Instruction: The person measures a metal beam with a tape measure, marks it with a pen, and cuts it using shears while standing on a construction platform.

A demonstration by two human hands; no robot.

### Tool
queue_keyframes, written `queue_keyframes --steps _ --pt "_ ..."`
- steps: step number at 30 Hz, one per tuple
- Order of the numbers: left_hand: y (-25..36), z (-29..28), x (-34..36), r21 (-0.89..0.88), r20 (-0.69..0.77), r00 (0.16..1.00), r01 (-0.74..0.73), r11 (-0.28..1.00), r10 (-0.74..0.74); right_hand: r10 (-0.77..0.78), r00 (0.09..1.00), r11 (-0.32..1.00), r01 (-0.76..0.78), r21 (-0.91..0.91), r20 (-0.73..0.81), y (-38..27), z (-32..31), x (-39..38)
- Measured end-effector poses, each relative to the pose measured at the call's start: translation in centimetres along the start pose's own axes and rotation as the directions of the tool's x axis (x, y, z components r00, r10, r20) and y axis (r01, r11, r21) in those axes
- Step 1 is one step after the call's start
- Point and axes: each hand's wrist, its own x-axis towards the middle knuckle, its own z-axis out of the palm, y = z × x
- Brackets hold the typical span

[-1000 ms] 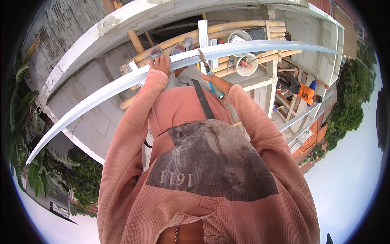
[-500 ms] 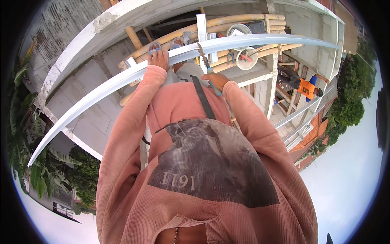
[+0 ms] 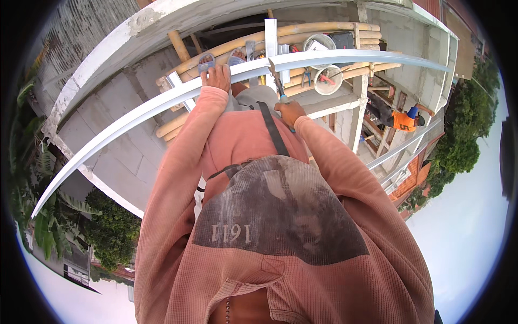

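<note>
Channel (image 3: 345,56) is run left to right, feet (image 3: 236,57) seen beyond it. Gripped by left hand (image 3: 216,79); snips (image 3: 277,79) held in right hand (image 3: 292,112), blades lapped over channel. Poles (image 3: 324,27) are crossed by channel in view. Right of snips: two buckets (image 3: 329,92), split by channel; pliers (image 3: 306,77) set between snips and near bucket. Co-worker (image 3: 403,121) positioned farther right.

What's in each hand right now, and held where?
Right hand: snips, by the blue handle. Left hand: the long metal strip, fingers over it, left of the snips.
</note>
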Motion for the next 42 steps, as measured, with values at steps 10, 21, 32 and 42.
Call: queue_keyframes --steps 10,21,32,42 --pt "0.3 -0.3 -0.4 0.036 0.11 0.994 0.019 0.999 -0.023 0.372 0.925 0.892 -0.332 0.306 -0.08 -1.4 0.9 -0.3" --pt "0.1 0.2 -0.7 0.031 -0.021 1.0 0.005 1.0 -0.004 0.252 0.943 0.821 -0.328 0.468 0.219 -0.7 -3.1 -1.2" --pt "0.0 -1.5 -0.1 -0.046 -0.077 0.996 -0.037 0.998 0.034 0.403 0.913 0.843 -0.4 0.361 0.069 -0.8 -1.4 -0.3" --pt "-0.6 -1.8 -0.4 -0.05 -0.005 0.997 -0.076 0.996 0.076 0.528 0.845 0.829 -0.492 0.265 -0.083 -4.1 -1.2 -3.2"
